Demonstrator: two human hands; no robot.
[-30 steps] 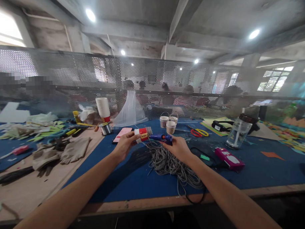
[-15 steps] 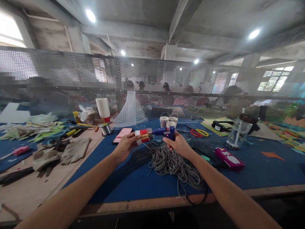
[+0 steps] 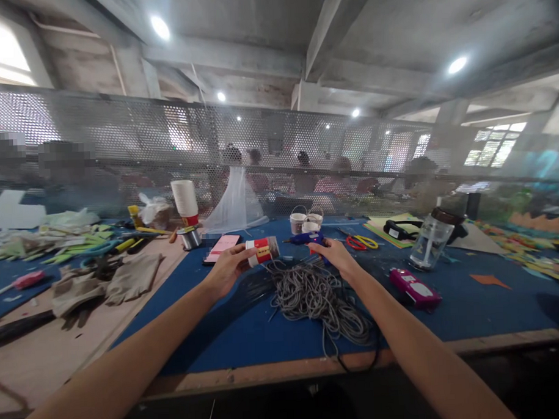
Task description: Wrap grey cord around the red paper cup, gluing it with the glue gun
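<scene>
My left hand (image 3: 227, 267) grips a small red and white paper cup (image 3: 261, 251) held on its side above the blue table (image 3: 247, 320). My right hand (image 3: 332, 255) holds a blue glue gun (image 3: 305, 238), its nozzle pointing left, a short way from the cup's open end. A tangled heap of grey cord (image 3: 317, 295) lies on the table just below both hands.
A pink phone (image 3: 221, 247), a stack of white cups (image 3: 184, 200), three small cups (image 3: 305, 221), scissors (image 3: 362, 242), a clear bottle (image 3: 428, 240) and a magenta box (image 3: 413, 287) sit around. Gloves (image 3: 110, 282) lie at left. A perforated metal screen (image 3: 268, 149) stands behind; people sit beyond it.
The glue gun was raised with its nozzle against the cup half a second ago; now my right hand has drawn it back to the right and lower, away from the cup.
</scene>
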